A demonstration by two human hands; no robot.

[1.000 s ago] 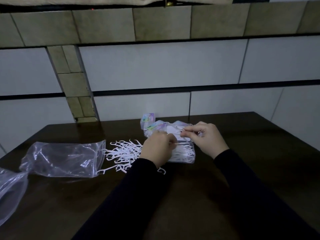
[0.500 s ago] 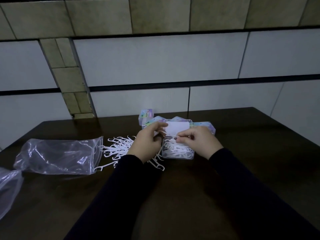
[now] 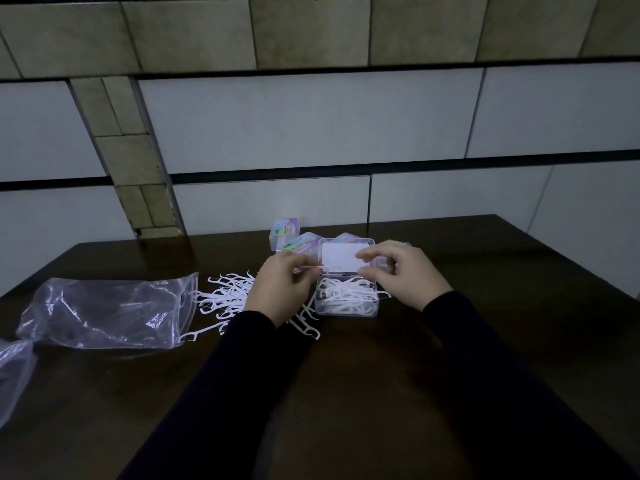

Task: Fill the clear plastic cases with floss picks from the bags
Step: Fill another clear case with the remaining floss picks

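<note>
A clear plastic case (image 3: 346,299) stands open on the dark table, holding several white floss picks, with its lid (image 3: 341,259) raised behind. My left hand (image 3: 280,292) pinches one floss pick (image 3: 313,269) beside the lid. My right hand (image 3: 401,271) holds the lid's right edge between thumb and fingers. A loose pile of floss picks (image 3: 225,296) lies left of the case, partly hidden by my left hand. An emptied clear bag (image 3: 104,311) lies further left.
Other small cases with colourful labels (image 3: 285,232) stand just behind the open one, near the tiled wall. A second clear bag (image 3: 12,375) shows at the left edge. The table (image 3: 381,393) ends at the wall behind.
The view has dipped and steadied. My left hand has drawn slightly left of the lid with a pick pinched; my right hand has risen from the case's contents to the lid's right edge.
</note>
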